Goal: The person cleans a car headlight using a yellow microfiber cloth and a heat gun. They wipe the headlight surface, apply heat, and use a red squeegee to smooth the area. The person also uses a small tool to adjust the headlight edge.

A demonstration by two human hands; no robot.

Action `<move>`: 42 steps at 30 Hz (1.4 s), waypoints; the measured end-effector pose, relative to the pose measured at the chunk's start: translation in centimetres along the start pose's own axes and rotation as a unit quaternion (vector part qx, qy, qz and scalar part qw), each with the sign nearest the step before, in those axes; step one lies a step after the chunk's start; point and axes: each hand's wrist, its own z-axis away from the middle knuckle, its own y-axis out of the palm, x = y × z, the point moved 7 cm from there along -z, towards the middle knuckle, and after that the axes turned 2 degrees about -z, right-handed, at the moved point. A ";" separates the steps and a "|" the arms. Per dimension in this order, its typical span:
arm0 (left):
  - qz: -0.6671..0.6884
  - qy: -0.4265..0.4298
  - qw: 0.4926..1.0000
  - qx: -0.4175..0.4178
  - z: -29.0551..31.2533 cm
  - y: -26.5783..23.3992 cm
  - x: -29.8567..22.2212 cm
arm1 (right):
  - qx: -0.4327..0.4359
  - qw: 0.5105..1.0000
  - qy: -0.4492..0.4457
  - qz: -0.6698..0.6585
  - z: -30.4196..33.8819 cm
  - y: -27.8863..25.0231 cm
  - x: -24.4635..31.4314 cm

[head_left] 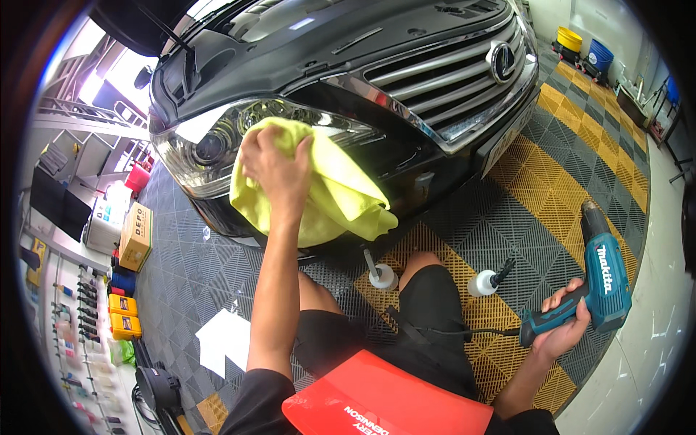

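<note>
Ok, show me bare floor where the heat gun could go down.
Bare grey-and-yellow floor tiles lie open right of the car bumper, beyond the right hand holding the heat gun. It is crowded between the knees, where two white bottles stand, and left by the boxes.

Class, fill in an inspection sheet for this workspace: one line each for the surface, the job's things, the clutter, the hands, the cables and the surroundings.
Surface: grey and yellow grid floor tiles.
Job's things: yellow cloth pressed on the headlight of a black car; teal heat gun.
Clutter: two white polishing heads on the floor by the knees; white sheet; red panel at the lap.
Hands: left hand flat on the cloth; right hand gripping the heat gun's handle.
Cables: black cord running from the heat gun across the lap.
Surroundings: cardboard box, yellow cans, shelves of bottles at left; yellow and blue buckets far right.
</note>
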 end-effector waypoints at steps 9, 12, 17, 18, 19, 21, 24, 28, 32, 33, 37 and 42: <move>0.046 0.104 0.986 0.121 1.1 6.5 -9.3 | 0.051 0.998 0.035 -0.024 1.2 3.8 -0.6; 0.098 0.117 0.981 0.115 2.2 5.5 -8.2 | 0.084 0.993 0.067 -0.044 1.9 4.6 -1.5; 0.025 0.043 0.999 0.007 6.5 0.4 2.9 | 0.146 0.970 0.172 -0.087 5.6 10.0 -4.7; 0.016 0.025 1.000 -0.009 6.6 -1.2 5.4 | 0.185 0.963 0.185 -0.070 6.1 11.7 -5.4; 0.001 0.003 1.000 -0.025 6.6 -2.4 6.8 | 0.199 0.954 0.218 -0.045 6.8 12.9 -6.6; -0.031 -0.015 0.997 -0.069 5.6 -4.4 9.6 | 0.246 0.930 0.270 -0.043 8.3 15.1 -8.7; -0.064 -0.041 0.988 -0.134 3.7 -6.6 13.2 | 0.328 0.876 0.342 -0.085 11.3 16.4 -10.9; 0.050 -0.006 0.982 -0.181 0.4 -8.0 15.0 | 0.434 0.858 0.274 -0.037 13.5 16.6 -11.4; -0.004 0.010 0.992 -0.126 -0.6 -6.3 13.9 | 0.478 0.859 0.185 0.014 15.0 16.2 -13.4; 0.022 0.012 0.992 -0.123 -0.8 -5.8 13.5 | 0.487 0.860 0.149 0.044 15.1 16.3 -13.6; 0.077 0.056 0.991 -0.092 -2.1 -4.2 10.2 | 0.494 0.852 0.171 0.016 15.0 16.9 -14.1; 0.047 0.162 0.986 -0.008 -2.3 -0.9 3.5 | 0.431 0.873 0.223 -0.045 12.8 18.2 -11.8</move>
